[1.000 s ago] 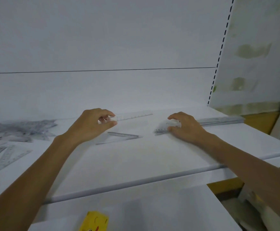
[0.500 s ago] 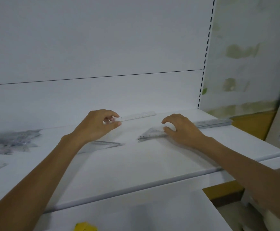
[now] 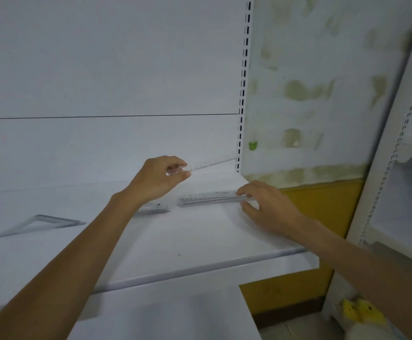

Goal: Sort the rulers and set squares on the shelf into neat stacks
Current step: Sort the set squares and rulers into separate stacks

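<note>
My left hand (image 3: 159, 176) pinches one end of a clear straight ruler (image 3: 212, 163) and holds it lifted above the white shelf (image 3: 175, 241), pointing right toward the upright. My right hand (image 3: 267, 204) rests on the right end of a stack of clear rulers (image 3: 207, 198) lying flat near the shelf's right end, fingers curled over it. A clear set square (image 3: 40, 223) lies flat on the shelf's left. Another small set square (image 3: 154, 208) peeks out from behind my left wrist.
The shelf's back panel is white, with a slotted upright (image 3: 243, 94) at its right end. Beyond it are a stained wall, a yellow panel (image 3: 322, 207) and another white shelf unit (image 3: 401, 180). A lower shelf lies below. Yellow packets (image 3: 362, 312) sit on the floor.
The view has swung right, so the pile at far left is out of sight. My left hand lifted the ruler higher. My right hand moved off the set square onto the ruler stack's right end.
</note>
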A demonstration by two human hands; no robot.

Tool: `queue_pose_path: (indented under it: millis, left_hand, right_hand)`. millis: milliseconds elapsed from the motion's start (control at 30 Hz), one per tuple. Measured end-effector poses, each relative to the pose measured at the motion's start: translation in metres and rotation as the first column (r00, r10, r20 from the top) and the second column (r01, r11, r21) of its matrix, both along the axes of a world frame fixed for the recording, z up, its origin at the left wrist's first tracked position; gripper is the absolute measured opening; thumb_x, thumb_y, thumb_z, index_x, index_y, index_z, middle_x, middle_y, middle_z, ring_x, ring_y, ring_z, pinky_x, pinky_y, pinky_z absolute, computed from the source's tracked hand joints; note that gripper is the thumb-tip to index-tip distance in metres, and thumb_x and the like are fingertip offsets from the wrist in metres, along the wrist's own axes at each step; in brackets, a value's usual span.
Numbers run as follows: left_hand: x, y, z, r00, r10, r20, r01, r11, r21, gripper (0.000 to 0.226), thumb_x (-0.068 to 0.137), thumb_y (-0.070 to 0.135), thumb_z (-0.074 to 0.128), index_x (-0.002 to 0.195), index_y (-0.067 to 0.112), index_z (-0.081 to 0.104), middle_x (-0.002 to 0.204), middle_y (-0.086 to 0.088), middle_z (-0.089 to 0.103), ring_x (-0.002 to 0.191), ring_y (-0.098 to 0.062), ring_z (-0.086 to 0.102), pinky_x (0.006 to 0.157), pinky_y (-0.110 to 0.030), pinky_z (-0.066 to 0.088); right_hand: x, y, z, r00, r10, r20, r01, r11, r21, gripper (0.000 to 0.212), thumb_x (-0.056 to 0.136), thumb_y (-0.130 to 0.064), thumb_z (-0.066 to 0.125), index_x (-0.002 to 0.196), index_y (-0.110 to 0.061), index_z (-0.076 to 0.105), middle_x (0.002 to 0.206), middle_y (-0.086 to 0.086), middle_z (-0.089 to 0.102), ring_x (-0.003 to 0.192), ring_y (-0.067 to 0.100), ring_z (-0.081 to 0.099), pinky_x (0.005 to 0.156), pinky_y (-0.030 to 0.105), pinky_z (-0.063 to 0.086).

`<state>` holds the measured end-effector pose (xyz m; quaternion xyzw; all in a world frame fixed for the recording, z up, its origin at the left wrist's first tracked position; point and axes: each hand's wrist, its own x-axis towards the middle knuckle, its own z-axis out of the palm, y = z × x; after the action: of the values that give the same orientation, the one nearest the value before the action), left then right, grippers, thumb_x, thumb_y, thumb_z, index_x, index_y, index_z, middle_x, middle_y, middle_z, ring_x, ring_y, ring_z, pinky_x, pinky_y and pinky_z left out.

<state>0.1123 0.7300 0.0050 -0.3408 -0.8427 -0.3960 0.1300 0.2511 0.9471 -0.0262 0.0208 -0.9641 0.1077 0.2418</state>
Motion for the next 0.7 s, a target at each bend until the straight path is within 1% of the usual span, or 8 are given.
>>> queue_pose_path:
  millis: [67, 133, 267, 367, 433, 567, 700]
  left_hand:
    - [0.004, 0.015, -0.005, 1.000, 0.010, 0.022, -0.009, 1.000, -0.010, 0.017, 0.081, 0.036, 0.066, 0.097, 0.031, 0.065, 0.094, 0.013, 0.062, 0.083, 0.007, 0.054, 0.071, -0.008, 0.036]
    - [0.007, 0.027, -0.009, 0.999, 0.020, 0.031, -0.019, 0.999, -0.029, 0.017, 0.081, 0.036, 0.065, 0.097, 0.030, 0.065, 0.093, 0.013, 0.061, 0.083, 0.007, 0.054, 0.070, -0.007, 0.036]
    - [0.010, 0.045, -0.009, 0.999, 0.025, 0.042, -0.021, 0.996, -0.092, 0.020, 0.081, 0.036, 0.066, 0.100, 0.028, 0.065, 0.093, 0.015, 0.060, 0.084, 0.009, 0.053, 0.070, -0.006, 0.034]
    - [0.009, 0.055, -0.004, 0.999, 0.034, 0.042, -0.028, 0.990, -0.136, 0.021, 0.081, 0.037, 0.066, 0.100, 0.029, 0.065, 0.090, 0.021, 0.056, 0.083, 0.010, 0.052, 0.069, -0.006, 0.034]
    - [0.007, 0.063, -0.005, 0.998, 0.036, 0.051, -0.029, 0.990, -0.141, 0.023, 0.081, 0.037, 0.065, 0.102, 0.027, 0.065, 0.090, 0.023, 0.055, 0.083, 0.010, 0.052, 0.070, -0.005, 0.033]
    - [0.006, 0.075, -0.020, 0.998, 0.026, 0.060, -0.014, 0.983, -0.185, 0.027, 0.081, 0.035, 0.066, 0.106, 0.024, 0.066, 0.098, 0.012, 0.058, 0.084, 0.005, 0.051, 0.072, -0.004, 0.033]
    - [0.002, 0.075, -0.033, 0.998, 0.021, 0.064, -0.007, 0.977, -0.213, 0.028, 0.080, 0.035, 0.068, 0.106, 0.024, 0.066, 0.098, 0.012, 0.057, 0.089, 0.000, 0.052, 0.072, -0.005, 0.034]
  right_hand:
    - [0.005, -0.001, -0.009, 0.995, 0.018, 0.095, -0.018, 1.000, -0.005, 0.032, 0.093, -0.027, 0.045, 0.123, -0.022, 0.051, 0.124, -0.004, 0.052, 0.114, 0.015, 0.047, 0.092, 0.027, 0.038]
    - [0.007, -0.003, -0.018, 0.985, 0.063, 0.160, -0.069, 0.997, 0.035, 0.032, 0.094, -0.029, 0.038, 0.123, -0.023, 0.051, 0.128, -0.004, 0.050, 0.120, 0.017, 0.043, 0.099, 0.032, 0.035]
    - [0.008, -0.002, -0.021, 0.984, 0.094, 0.154, -0.091, 0.996, -0.025, 0.031, 0.095, -0.034, 0.037, 0.120, -0.025, 0.053, 0.131, -0.005, 0.049, 0.120, 0.015, 0.040, 0.100, 0.032, 0.031]
    - [0.008, -0.003, -0.021, 0.983, 0.110, 0.150, -0.107, 0.994, -0.031, 0.031, 0.095, -0.034, 0.036, 0.119, -0.023, 0.052, 0.128, -0.004, 0.050, 0.116, 0.015, 0.041, 0.100, 0.032, 0.033]
    - [0.008, -0.003, -0.021, 0.983, 0.112, 0.148, -0.108, 0.993, -0.039, 0.031, 0.094, -0.033, 0.037, 0.119, -0.022, 0.053, 0.127, -0.002, 0.051, 0.115, 0.016, 0.041, 0.099, 0.033, 0.035]
    - [0.007, -0.002, -0.022, 0.982, 0.112, 0.153, -0.106, 0.993, -0.050, 0.033, 0.094, -0.033, 0.036, 0.120, -0.021, 0.052, 0.128, -0.002, 0.049, 0.116, 0.017, 0.040, 0.099, 0.035, 0.033]
    - [0.006, -0.002, -0.022, 0.982, 0.111, 0.151, -0.105, 0.993, -0.052, 0.033, 0.093, -0.033, 0.037, 0.120, -0.021, 0.052, 0.126, -0.002, 0.050, 0.114, 0.017, 0.040, 0.097, 0.036, 0.033]
